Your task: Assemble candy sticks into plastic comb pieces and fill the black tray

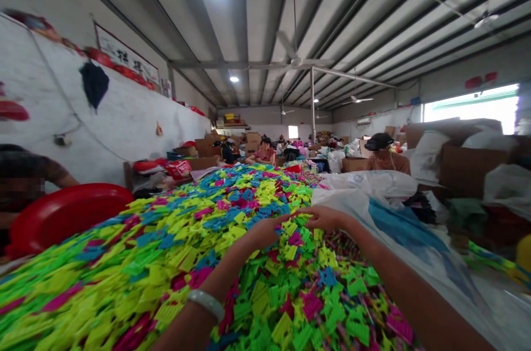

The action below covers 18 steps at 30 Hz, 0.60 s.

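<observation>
A large heap of small flat plastic pieces [166, 251] in yellow, green, blue and pink spreads out before me. Over its middle, my left hand [267, 231] reaches forward with fingers stretched to the right, low on the pieces. My right hand [327, 218] comes in from the other side, fingers extended leftward and thumb apart beneath them. The fingertips of both hands nearly meet above the heap. No held piece shows in either hand. A pale bangle [206, 305] circles my left wrist. Below my right forearm, thin multicoloured sticks [346, 246] lie mixed among the pieces.
A red plastic basin [74, 213] stands at the left, beside a person [29, 185]. Translucent plastic sheeting [390, 218] borders the heap on the right. Beyond it sits a person in a dark cap [385, 157]; another person [263, 153] is behind the heap. Cardboard boxes [464, 168] stand at right.
</observation>
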Each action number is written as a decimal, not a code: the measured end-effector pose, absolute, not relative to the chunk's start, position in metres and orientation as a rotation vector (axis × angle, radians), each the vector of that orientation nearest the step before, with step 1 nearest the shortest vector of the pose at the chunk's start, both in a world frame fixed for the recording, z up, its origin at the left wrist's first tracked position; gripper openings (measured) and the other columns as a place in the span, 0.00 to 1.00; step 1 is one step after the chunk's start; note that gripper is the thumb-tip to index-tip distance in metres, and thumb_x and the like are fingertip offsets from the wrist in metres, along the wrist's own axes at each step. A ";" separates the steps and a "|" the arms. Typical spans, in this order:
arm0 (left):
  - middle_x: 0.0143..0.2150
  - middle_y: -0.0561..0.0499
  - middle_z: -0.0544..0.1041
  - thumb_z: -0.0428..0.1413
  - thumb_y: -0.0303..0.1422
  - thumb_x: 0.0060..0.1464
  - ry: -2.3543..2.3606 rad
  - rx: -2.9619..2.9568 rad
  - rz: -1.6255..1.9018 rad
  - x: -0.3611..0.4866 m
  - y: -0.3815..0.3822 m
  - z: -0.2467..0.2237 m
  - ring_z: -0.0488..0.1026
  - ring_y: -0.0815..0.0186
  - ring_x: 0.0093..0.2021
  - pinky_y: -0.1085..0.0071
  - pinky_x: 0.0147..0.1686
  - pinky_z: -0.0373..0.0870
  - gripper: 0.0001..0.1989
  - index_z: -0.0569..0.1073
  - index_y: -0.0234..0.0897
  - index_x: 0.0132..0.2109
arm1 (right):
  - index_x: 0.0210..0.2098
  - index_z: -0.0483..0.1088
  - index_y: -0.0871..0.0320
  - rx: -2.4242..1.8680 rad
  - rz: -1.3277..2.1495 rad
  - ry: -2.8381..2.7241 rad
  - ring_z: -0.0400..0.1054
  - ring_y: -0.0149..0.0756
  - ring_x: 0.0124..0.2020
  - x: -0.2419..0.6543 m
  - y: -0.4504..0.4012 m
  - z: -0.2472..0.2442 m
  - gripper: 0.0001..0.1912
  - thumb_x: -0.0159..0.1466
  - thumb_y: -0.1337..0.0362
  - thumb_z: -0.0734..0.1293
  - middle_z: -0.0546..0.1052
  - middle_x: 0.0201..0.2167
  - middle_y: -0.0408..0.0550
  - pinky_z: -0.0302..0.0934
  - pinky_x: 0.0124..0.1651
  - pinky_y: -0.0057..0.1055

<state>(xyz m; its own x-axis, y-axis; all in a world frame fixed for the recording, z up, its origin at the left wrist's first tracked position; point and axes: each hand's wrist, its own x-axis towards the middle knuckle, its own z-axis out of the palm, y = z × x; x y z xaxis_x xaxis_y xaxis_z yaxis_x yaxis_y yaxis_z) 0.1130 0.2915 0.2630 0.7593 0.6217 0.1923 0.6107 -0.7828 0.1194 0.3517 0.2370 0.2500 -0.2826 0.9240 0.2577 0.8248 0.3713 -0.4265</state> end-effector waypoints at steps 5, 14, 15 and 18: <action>0.47 0.48 0.79 0.48 0.25 0.46 1.041 2.897 0.330 0.114 0.301 0.256 0.76 0.57 0.42 0.70 0.39 0.67 0.37 0.58 0.49 0.65 | 0.63 0.60 0.56 -1.515 0.281 -2.202 0.68 0.35 0.33 0.358 0.242 0.242 0.31 0.60 0.65 0.65 0.75 0.47 0.48 0.62 0.40 0.29; 0.52 0.48 0.77 0.50 0.26 0.45 0.987 2.883 0.170 0.100 0.314 0.244 0.76 0.58 0.44 0.67 0.43 0.69 0.36 0.61 0.45 0.64 | 0.63 0.59 0.59 -1.600 0.364 -2.228 0.70 0.39 0.38 0.357 0.237 0.241 0.31 0.61 0.64 0.66 0.77 0.42 0.49 0.63 0.43 0.31; 0.51 0.49 0.77 0.50 0.27 0.45 0.933 2.890 0.135 0.099 0.311 0.243 0.76 0.57 0.45 0.68 0.43 0.70 0.33 0.65 0.45 0.61 | 0.62 0.61 0.59 -1.621 0.393 -2.232 0.70 0.40 0.41 0.355 0.232 0.243 0.30 0.61 0.64 0.67 0.77 0.44 0.50 0.63 0.45 0.32; 0.43 0.51 0.81 0.50 0.33 0.47 0.744 2.888 -0.014 0.098 0.297 0.243 0.77 0.58 0.40 0.68 0.40 0.71 0.28 0.70 0.45 0.57 | 0.59 0.65 0.56 -1.693 0.526 -2.237 0.71 0.40 0.44 0.343 0.217 0.248 0.30 0.59 0.59 0.70 0.76 0.48 0.49 0.65 0.47 0.31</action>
